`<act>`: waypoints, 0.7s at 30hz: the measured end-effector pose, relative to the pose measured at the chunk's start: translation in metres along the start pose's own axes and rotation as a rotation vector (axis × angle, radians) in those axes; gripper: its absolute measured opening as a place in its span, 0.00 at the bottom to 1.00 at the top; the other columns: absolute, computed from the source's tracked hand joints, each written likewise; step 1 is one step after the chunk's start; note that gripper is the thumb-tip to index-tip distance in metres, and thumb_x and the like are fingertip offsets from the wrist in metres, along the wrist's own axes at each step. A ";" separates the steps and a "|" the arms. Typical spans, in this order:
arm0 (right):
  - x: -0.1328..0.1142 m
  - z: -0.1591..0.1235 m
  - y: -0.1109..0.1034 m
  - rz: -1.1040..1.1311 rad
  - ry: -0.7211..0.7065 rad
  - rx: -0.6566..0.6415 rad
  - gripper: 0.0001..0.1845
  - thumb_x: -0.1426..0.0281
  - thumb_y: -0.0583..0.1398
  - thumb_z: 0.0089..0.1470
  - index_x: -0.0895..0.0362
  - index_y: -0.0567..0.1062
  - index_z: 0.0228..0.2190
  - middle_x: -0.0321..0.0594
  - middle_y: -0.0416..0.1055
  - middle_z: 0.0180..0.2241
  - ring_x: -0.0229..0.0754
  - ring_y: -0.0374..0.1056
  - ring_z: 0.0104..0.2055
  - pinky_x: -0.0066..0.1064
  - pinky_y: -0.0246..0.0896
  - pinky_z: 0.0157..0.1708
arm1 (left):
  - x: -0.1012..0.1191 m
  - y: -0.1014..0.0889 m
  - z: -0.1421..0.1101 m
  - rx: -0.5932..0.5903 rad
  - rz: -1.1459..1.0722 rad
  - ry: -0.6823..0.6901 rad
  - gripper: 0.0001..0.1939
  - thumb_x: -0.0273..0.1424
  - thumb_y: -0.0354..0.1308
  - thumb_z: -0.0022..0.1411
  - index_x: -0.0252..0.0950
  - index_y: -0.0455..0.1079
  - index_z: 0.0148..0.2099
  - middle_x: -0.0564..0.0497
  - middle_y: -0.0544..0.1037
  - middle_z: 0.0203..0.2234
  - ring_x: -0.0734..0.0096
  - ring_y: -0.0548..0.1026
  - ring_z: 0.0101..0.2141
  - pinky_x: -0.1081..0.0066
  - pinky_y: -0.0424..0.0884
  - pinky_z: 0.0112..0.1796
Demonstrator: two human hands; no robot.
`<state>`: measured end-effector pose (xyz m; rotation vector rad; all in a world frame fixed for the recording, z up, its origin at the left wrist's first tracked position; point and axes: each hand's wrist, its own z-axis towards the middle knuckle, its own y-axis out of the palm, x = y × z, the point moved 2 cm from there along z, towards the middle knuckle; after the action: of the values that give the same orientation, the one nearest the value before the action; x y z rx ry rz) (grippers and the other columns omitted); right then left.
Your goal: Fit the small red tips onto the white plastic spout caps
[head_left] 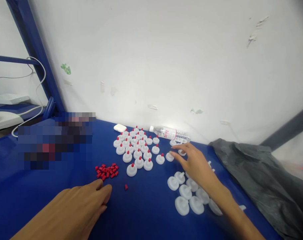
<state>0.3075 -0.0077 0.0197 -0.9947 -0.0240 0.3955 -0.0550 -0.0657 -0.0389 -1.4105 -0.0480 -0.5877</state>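
My left hand hovers just in front of a heap of small red caps. Its fingers curl inward, and their tips are partly turned from view, so I cannot make out what they hold. One loose red cap lies to its right. My right hand reaches across the blue surface with thumb and index finger apart, close by a white disc-shaped nozzle piece. More plain white nozzle pieces lie under and in front of my right forearm. In the middle stand several white pieces with red tips.
A clear plastic bottle lies on its side against the white wall. Beside the group sits a small white case. Dark grey cloth covers the right side. A blue frame post and white cable stand left.
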 end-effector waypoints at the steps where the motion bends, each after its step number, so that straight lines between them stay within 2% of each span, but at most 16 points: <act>1: 0.003 0.001 -0.005 -0.044 0.058 0.006 0.12 0.64 0.59 0.68 0.54 0.82 0.44 0.47 0.82 0.42 0.54 0.81 0.44 0.43 0.76 0.44 | 0.005 -0.004 0.003 0.018 0.028 -0.002 0.16 0.39 0.50 0.63 0.50 0.80 0.32 0.52 0.87 0.32 0.55 0.82 0.29 0.63 0.73 0.35; 3: 0.010 0.002 -0.015 -0.146 0.176 0.000 0.16 0.65 0.54 0.71 0.57 0.81 0.45 0.51 0.83 0.44 0.57 0.80 0.48 0.47 0.74 0.47 | 0.016 -0.014 0.010 0.035 0.033 0.009 0.17 0.40 0.49 0.63 0.50 0.81 0.34 0.51 0.88 0.32 0.53 0.85 0.32 0.63 0.75 0.35; 5: 0.016 0.002 -0.018 -0.224 0.239 -0.050 0.18 0.66 0.52 0.71 0.59 0.81 0.46 0.52 0.83 0.43 0.58 0.80 0.46 0.47 0.73 0.47 | 0.027 -0.023 0.019 0.011 0.008 0.041 0.17 0.42 0.51 0.63 0.51 0.82 0.35 0.53 0.89 0.33 0.53 0.86 0.31 0.64 0.76 0.34; 9: 0.023 -0.003 -0.006 -0.235 0.226 -0.150 0.15 0.67 0.57 0.69 0.60 0.81 0.48 0.54 0.84 0.43 0.58 0.81 0.46 0.46 0.72 0.47 | 0.045 -0.033 0.032 0.047 -0.047 0.153 0.17 0.43 0.51 0.67 0.52 0.83 0.39 0.54 0.89 0.37 0.55 0.87 0.32 0.66 0.77 0.33; 12: 0.024 -0.005 0.004 -0.188 0.221 -0.172 0.15 0.69 0.59 0.67 0.61 0.79 0.50 0.54 0.84 0.45 0.58 0.81 0.47 0.44 0.72 0.46 | 0.051 -0.031 0.036 0.087 -0.070 0.219 0.18 0.41 0.50 0.71 0.50 0.83 0.43 0.54 0.89 0.40 0.58 0.87 0.34 0.67 0.78 0.33; 15: 0.027 -0.006 0.007 -0.126 0.233 -0.189 0.13 0.71 0.59 0.66 0.57 0.78 0.50 0.49 0.84 0.45 0.53 0.82 0.46 0.39 0.72 0.46 | 0.054 -0.028 0.037 0.078 -0.088 0.247 0.17 0.39 0.50 0.72 0.48 0.82 0.42 0.55 0.89 0.38 0.60 0.86 0.32 0.68 0.77 0.30; 19: 0.036 -0.006 0.011 -0.069 0.296 -0.213 0.10 0.69 0.65 0.59 0.52 0.76 0.43 0.44 0.85 0.43 0.53 0.82 0.44 0.38 0.72 0.41 | 0.056 -0.023 0.038 0.120 -0.149 0.306 0.13 0.35 0.52 0.71 0.49 0.80 0.43 0.58 0.88 0.36 0.64 0.86 0.31 0.70 0.76 0.30; 21: 0.040 -0.006 0.014 -0.047 0.330 -0.230 0.09 0.67 0.67 0.55 0.51 0.75 0.39 0.41 0.85 0.39 0.53 0.82 0.40 0.37 0.72 0.37 | 0.057 -0.020 0.038 0.144 -0.184 0.333 0.13 0.32 0.52 0.70 0.49 0.79 0.43 0.59 0.88 0.36 0.66 0.86 0.32 0.71 0.77 0.31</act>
<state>0.3419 0.0076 -0.0012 -1.2749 0.2093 0.1838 -0.0021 -0.0513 0.0075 -1.1611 0.0456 -0.9468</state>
